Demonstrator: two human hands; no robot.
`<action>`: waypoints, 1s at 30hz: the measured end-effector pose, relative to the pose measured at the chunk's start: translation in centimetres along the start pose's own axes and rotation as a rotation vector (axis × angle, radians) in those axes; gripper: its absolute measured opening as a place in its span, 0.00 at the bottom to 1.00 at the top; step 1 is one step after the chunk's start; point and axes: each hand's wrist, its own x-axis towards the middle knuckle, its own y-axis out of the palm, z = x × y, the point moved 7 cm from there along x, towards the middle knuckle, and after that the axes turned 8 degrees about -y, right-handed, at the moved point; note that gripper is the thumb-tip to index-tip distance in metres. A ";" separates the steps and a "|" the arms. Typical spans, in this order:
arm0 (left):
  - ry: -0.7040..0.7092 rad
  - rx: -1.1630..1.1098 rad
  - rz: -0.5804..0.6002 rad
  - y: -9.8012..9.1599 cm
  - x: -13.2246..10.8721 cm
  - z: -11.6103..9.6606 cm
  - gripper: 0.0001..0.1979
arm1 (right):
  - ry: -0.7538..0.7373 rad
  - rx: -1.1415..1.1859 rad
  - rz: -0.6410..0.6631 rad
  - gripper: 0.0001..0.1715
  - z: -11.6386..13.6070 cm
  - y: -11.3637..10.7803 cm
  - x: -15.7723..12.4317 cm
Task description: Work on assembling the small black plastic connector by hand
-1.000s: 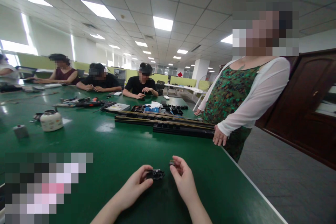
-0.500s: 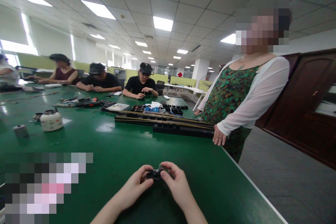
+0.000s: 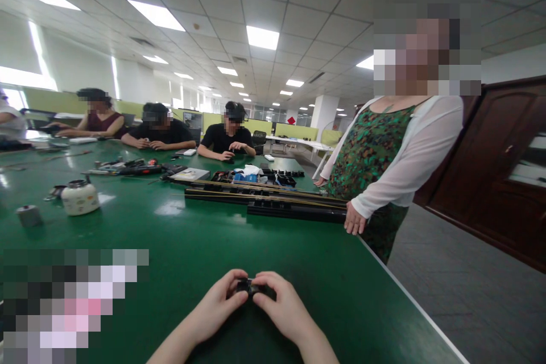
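Observation:
Between my two hands is a small black part (image 3: 244, 286), dark and blocky, held just above the green table (image 3: 205, 256). My left hand (image 3: 226, 294) pinches its left side between thumb and fingers. My right hand (image 3: 279, 298) is closed round its right side, thumb in front and fingers behind. The fingers cover much of the part, so its exact kind cannot be made out.
Long black rails (image 3: 294, 213) with thin brass-coloured rods lie ahead, a standing person's hand (image 3: 355, 219) at their right end. A cream jar (image 3: 80, 198) and a grey metal cylinder (image 3: 29, 215) stand left. Several seated people work across the table.
My right hand has turned and lowered its fingers, drawing slightly left over the black part. My left hand has hardly moved.

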 end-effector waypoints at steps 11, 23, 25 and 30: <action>0.015 -0.027 -0.015 -0.2 0.0 -0.3 0.19 | 0.099 0.112 -0.011 0.20 -0.4 0.2 -0.1; 0.058 0.325 -0.142 -0.8 -0.1 -0.2 0.15 | 0.026 0.046 -0.006 0.14 -0.3 0.2 0.0; 0.048 0.345 -0.154 -0.7 -0.2 -0.3 0.16 | 0.026 0.039 0.001 0.14 -0.4 0.2 0.0; 0.028 0.362 -0.151 -0.6 -0.2 -0.2 0.17 | 0.025 0.015 0.025 0.13 -0.6 0.3 0.1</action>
